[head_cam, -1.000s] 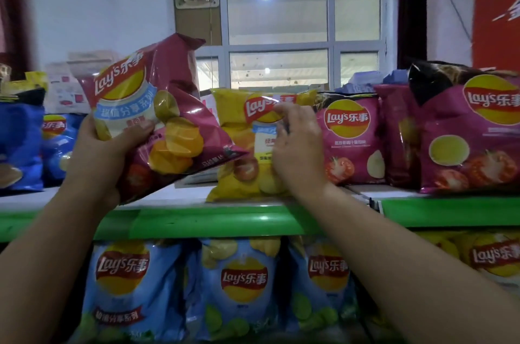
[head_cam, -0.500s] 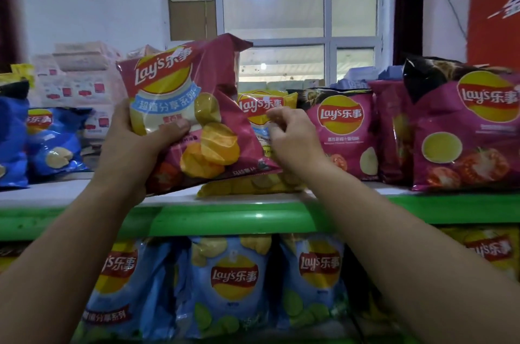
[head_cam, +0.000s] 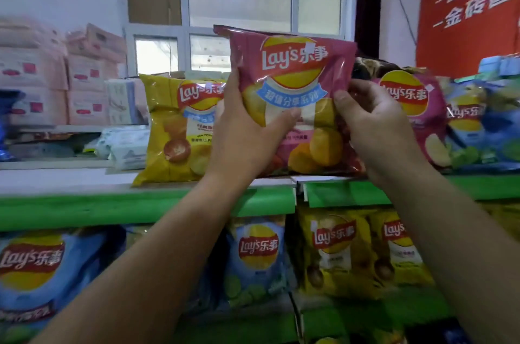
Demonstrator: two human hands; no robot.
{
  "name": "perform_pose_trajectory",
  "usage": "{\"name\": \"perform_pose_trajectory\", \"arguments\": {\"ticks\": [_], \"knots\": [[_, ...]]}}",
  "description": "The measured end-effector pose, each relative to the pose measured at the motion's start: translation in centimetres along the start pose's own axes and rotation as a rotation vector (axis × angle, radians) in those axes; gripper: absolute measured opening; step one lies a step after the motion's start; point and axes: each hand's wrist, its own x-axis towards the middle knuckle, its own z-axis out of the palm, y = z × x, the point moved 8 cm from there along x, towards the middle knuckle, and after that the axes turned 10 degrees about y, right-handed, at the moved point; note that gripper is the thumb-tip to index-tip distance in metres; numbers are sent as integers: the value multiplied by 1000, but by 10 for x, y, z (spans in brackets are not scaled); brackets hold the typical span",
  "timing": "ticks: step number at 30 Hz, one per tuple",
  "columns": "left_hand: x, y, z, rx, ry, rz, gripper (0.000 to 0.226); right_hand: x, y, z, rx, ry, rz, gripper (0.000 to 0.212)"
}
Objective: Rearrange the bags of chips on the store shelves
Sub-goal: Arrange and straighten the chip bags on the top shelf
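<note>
Gripping pink bag [head_cam: 292,62], left hand [head_cam: 247,132], right hand [head_cam: 377,124]

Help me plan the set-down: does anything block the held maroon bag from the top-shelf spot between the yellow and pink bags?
Nothing visible does. The left hand and right hand hold the maroon bag at the front edge of the top shelf, between the yellow bag and the pink bag. The spot behind it is hidden.

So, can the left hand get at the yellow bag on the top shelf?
Likely yes for reach: the yellow bag stands just beside the left hand, nothing between. But that hand grips the pink bag, shared with the right hand, so it must let go first.
</note>
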Motion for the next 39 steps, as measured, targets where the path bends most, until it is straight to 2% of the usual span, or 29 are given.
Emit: {"name": "perform_pose_trajectory", "arguments": {"ticks": [4, 8, 12, 15, 19, 21, 24, 25, 26, 28, 30, 31, 36, 39], "knots": [[-5, -16, 30, -50, -113, -91, 94, 11, 12, -5, 42, 10, 31, 35], [-4, -35, 29, -180, -128, -159, 94, 18, 21, 5, 85, 25, -1, 30], [-6, -40, 31, -61, -104, -111, 102, 24, 33, 18, 110, 67, -14, 32], [-6, -43, 34, 43, -62, -84, 108, 26, 45, 26, 30, 70, -30, 31], [-2, -43, 29, 130, 2, -70, 108, 29, 44, 33, -70, -44, -20, 34], [1, -46, 23, 165, 42, -47, 105, 24, 26, 21, -225, -31, -199, 33], [1, -52, 19, 223, 74, -25, 104, 4, 1, -15, -535, 163, -652, 28], [0, -53, 19, 235, 81, -15, 105, 0, 1, -25, -652, 206, -740, 31], [-1, -53, 19, 241, 85, -3, 105, 1, 7, -33, -776, 215, -752, 39], [0, -53, 20, 238, 84, 18, 107, 11, 33, -45, -996, 131, -601, 61], [2, -53, 20, 228, 80, 28, 111, 18, 57, -55, -1107, 32, -449, 80], [2, -53, 19, 231, 89, 35, 111, 19, 63, -58, -1128, 2, -435, 85], [-1, -53, 17, 312, 110, 99, 109, 23, 66, -72, -1041, -10, -465, 86], [-7, -44, 21, 401, 88, 202, 95, 25, 70, -76, -1009, -29, -463, 90]]}}
